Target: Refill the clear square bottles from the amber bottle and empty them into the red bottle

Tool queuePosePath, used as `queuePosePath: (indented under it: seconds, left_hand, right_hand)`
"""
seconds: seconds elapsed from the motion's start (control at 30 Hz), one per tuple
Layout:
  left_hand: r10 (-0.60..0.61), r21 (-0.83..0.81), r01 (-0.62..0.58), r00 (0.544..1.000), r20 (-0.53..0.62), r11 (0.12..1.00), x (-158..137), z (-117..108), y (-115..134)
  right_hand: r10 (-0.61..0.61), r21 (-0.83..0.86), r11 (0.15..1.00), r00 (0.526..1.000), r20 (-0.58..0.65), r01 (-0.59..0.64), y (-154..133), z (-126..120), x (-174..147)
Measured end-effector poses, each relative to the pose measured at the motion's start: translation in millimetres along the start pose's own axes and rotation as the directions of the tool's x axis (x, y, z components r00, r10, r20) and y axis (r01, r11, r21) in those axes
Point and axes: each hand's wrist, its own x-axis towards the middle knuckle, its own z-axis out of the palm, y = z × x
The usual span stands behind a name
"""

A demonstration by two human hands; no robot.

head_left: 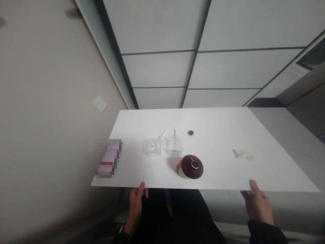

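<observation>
My left hand (136,202) holds the front edge of a white table (215,135), thumb on top and fingers partly hidden below. Farther right, my right hand (257,203) grips the same edge in the same way. Between them, close to the edge, stands a dark red, round lidded bowl (190,167) with a ringed opening on top. Behind it to the left sit two clear plastic boxes (153,147), side by side, with thin pale strands beside them. A small dark disc (190,133) lies farther back. Neither hand touches these objects.
A crumpled, see-through wrapper (243,155) lies on the right side of the table. At the left edge is a pixelated purple item (109,158). A wall with a socket (100,104) borders the left; white panelled doors (157,71) stand behind.
</observation>
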Motion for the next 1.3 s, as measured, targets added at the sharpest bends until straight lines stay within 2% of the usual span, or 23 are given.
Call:
queuePosePath:
  seconds: [0.13, 0.3, 0.4, 0.57, 0.8, 1.07, 1.3]
  left_hand:
    - [0.027, -0.065, -0.027, 1.0, -0.005, 0.997, 2, 4, 4]
    - [-0.031, -0.117, 0.034, 0.999, 0.028, 0.993, 3, 6, 13]
    - [-0.031, -0.122, 0.029, 0.999, -0.015, 0.992, 2, 9, 17]
    - [0.039, -0.117, -0.052, 0.993, -0.108, 0.992, 1, 15, 18]
    - [0.084, -0.097, -0.098, 0.987, -0.14, 0.99, 3, 16, 16]
    - [0.074, -0.054, -0.08, 0.991, -0.111, 0.995, 7, 11, 8]
    - [0.059, 0.011, -0.059, 0.998, 0.009, 0.998, 9, 1, 5]
  right_hand:
    - [0.04, 0.04, 0.998, 0.999, -0.008, -0.04, -3, 7, -2]
    - [0.06, 0.075, 0.995, 0.998, 0.023, -0.061, -6, 11, -5]
    - [0.061, 0.103, 0.993, 0.997, 0.041, -0.065, -8, 14, -7]
    - [0.042, 0.151, 0.987, 0.997, 0.062, -0.051, -7, 19, -7]
    - [0.035, 0.16, 0.986, 0.997, 0.072, -0.046, -3, 18, -8]
    - [0.082, 0.168, 0.982, 0.995, 0.059, -0.091, -2, 16, -8]
    - [0.079, 0.139, 0.986, 0.995, 0.069, -0.088, 0, 9, -9]
